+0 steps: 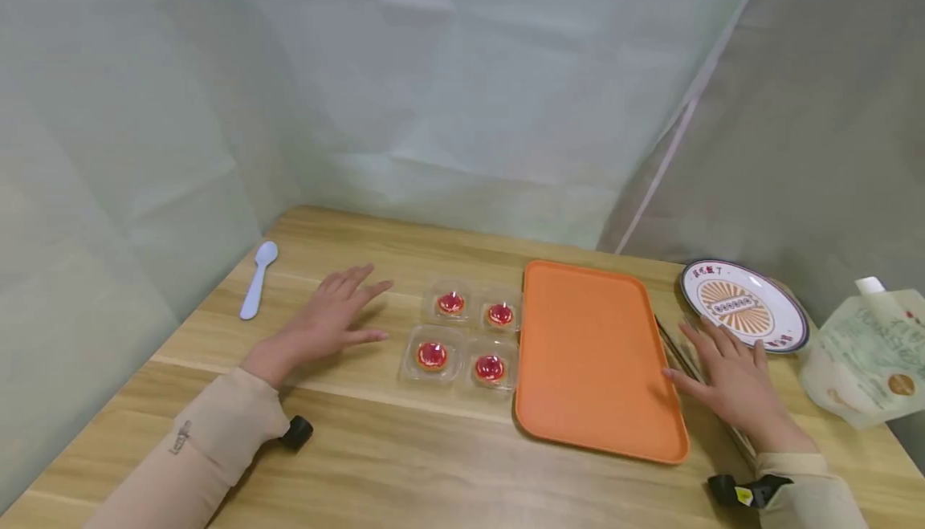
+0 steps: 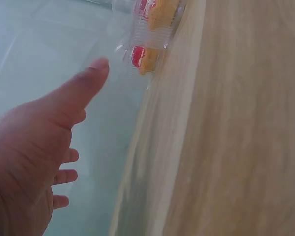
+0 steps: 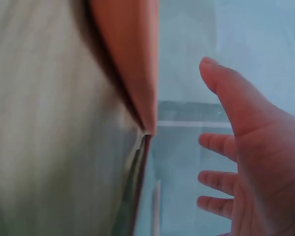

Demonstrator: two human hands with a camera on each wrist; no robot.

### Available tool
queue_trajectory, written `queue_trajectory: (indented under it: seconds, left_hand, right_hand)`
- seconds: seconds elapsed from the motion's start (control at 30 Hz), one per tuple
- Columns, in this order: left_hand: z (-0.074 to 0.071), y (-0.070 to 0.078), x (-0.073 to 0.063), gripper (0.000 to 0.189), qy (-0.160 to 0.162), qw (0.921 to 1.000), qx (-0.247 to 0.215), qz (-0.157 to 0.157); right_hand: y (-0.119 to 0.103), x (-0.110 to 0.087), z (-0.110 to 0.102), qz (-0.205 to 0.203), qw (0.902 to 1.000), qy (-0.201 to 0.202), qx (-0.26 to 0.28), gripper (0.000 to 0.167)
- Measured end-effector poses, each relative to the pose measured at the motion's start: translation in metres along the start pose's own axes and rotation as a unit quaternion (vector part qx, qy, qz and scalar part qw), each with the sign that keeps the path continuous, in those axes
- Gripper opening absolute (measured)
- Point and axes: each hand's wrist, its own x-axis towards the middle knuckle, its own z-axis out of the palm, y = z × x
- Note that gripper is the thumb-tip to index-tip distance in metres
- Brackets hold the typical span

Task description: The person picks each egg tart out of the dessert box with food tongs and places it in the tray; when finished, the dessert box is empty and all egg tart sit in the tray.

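My left hand point(image 1: 328, 316) is held over the table with its fingers spread and nothing in it. To its right stand several clear plastic boxes point(image 1: 408, 372), each with a small red-topped tart point(image 1: 431, 356) inside. In the left wrist view, the thumb points toward these tarts point(image 2: 146, 60). My right hand point(image 1: 737, 384) hovers, fingers loosely extended and holding nothing, by the right edge of an orange tray point(image 1: 588, 360). Beneath that hand lie thin chopsticks point(image 1: 675, 346), partly hidden by it. The right wrist view shows the tray's edge point(image 3: 137, 64) left of the thumb.
A patterned white plate point(image 1: 780, 298) lies beyond my right hand. Beside it, a spouted pouch point(image 1: 863, 360) stands at the far right. A light blue spoon point(image 1: 254, 288) lies near the table's left edge. Pale curtains point(image 1: 448, 95) hang behind the wooden table point(image 1: 405, 465).
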Motion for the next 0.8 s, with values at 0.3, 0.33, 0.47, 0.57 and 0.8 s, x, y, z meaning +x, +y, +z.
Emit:
queue_trajectory:
  seconds: [0.3,0.33,0.47,0.57,0.8]
  left_hand:
    - [-0.002,0.005,0.001,0.081,0.015,0.9996,-0.022,0.003]
    - [-0.003,0.006,0.001,0.081,0.015,0.9996,-0.025,0.003]
    - [-0.006,0.010,0.001,0.080,0.008,0.9990,-0.045,-0.004]
    - [-0.009,0.012,0.000,0.080,0.004,0.9978,-0.066,-0.007]
    - [-0.010,0.017,0.001,0.085,-0.015,0.9913,-0.130,-0.012]
  right_hand:
    - [-0.015,0.001,-0.012,-0.023,0.9996,0.012,-0.010,0.078]
    - [-0.017,0.002,-0.013,-0.028,0.9994,0.013,-0.014,0.078]
    - [-0.030,0.004,-0.020,-0.045,0.9988,0.011,-0.016,0.076]
    - [-0.040,0.006,-0.026,-0.061,0.9980,0.011,-0.013,0.074]
    - [-0.066,0.013,-0.040,-0.114,0.9934,0.013,-0.004,0.073]
